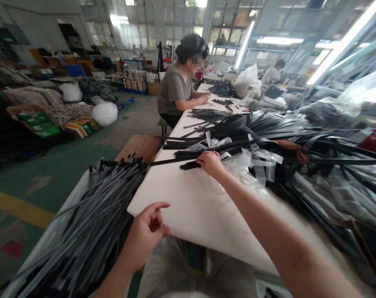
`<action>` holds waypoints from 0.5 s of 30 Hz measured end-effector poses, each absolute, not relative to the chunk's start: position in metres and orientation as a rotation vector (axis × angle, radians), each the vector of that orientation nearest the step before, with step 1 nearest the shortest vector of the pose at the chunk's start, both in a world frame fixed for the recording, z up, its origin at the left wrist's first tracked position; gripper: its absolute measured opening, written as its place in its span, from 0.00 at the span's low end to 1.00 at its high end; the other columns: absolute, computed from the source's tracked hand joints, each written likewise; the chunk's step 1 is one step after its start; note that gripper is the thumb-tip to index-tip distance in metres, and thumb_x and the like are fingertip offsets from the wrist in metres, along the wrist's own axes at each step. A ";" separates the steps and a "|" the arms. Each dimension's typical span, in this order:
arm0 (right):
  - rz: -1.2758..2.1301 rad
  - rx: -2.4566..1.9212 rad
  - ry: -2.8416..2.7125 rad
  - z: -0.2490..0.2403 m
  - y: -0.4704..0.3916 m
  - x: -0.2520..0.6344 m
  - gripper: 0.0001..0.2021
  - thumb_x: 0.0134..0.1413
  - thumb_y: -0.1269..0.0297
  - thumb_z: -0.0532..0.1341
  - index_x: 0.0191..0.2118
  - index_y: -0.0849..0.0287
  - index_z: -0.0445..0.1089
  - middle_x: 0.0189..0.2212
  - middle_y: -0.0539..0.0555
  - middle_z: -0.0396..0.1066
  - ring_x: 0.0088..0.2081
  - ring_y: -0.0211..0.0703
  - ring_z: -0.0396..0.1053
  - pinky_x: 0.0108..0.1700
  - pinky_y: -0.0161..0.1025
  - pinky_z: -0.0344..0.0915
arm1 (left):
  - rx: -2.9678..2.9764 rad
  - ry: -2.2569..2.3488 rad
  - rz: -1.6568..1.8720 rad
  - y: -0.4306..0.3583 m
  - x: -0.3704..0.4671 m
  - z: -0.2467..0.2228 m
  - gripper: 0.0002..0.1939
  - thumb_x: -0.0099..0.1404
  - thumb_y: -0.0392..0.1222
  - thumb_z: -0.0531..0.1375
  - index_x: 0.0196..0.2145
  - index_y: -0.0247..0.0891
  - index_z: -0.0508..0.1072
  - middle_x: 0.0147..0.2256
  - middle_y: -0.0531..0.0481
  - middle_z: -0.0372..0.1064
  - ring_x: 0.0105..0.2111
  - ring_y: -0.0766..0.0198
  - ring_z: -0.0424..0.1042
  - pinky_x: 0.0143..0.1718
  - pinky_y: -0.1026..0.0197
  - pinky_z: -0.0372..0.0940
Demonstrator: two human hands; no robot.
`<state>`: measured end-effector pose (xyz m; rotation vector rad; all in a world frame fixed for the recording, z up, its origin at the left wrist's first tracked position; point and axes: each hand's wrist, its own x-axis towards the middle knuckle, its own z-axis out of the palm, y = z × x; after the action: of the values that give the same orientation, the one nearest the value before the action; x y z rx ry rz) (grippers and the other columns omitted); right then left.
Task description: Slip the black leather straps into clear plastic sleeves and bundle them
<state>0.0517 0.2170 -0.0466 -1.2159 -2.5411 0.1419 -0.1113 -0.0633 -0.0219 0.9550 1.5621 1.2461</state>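
Note:
My right hand (211,163) reaches forward over the table, its fingers bent down onto the ends of a small bunch of black strips (189,165). More black strips (181,145) lie side by side just beyond it, with clear plastic wrapping (237,167) to their right. Close to the table's near left corner hovers my left hand (147,227), holding nothing. Its index finger and thumb are apart and the other fingers curl inward. Left of that hand, a large pile of grey and black strips (104,211) rests below the tabletop's edge.
The pale tabletop (188,198) stretches away from me. A heap of long black straps (268,124) covers its right side. A co-worker (178,87) sits at the far left edge, hands on the table. Cardboard (140,147) lies beside the table; sacks (104,114) stand on the floor.

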 end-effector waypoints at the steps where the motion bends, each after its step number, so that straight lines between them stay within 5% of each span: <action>1: 0.131 -1.214 -2.534 -0.048 0.217 0.052 0.11 0.62 0.65 0.57 0.38 0.57 0.78 0.41 0.56 0.76 0.47 0.49 0.67 0.57 0.49 0.47 | 0.975 1.589 1.242 -0.064 -0.112 -0.023 0.25 0.46 0.32 0.66 0.45 0.34 0.73 0.23 0.60 0.56 0.24 0.70 0.59 0.27 0.68 0.57; 6: 0.092 -1.175 -2.512 -0.041 0.212 0.053 0.13 0.63 0.68 0.53 0.39 0.58 0.76 0.41 0.56 0.76 0.49 0.49 0.67 0.61 0.51 0.38 | 1.037 1.643 1.208 -0.067 -0.115 -0.028 0.27 0.48 0.30 0.64 0.48 0.37 0.73 0.24 0.59 0.61 0.27 0.68 0.64 0.32 0.66 0.61; 15: 0.179 -1.085 -2.532 -0.022 0.193 0.070 0.06 0.56 0.70 0.58 0.35 0.57 0.73 0.35 0.53 0.77 0.41 0.47 0.72 0.61 0.50 0.48 | 1.079 1.686 1.182 -0.063 -0.110 -0.034 0.27 0.50 0.33 0.64 0.50 0.39 0.72 0.28 0.56 0.70 0.31 0.64 0.71 0.38 0.63 0.65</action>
<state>0.0697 0.1931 -0.0222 -1.0846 -2.5316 0.1795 -0.1104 -0.0626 -0.0343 1.0793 1.6858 1.1822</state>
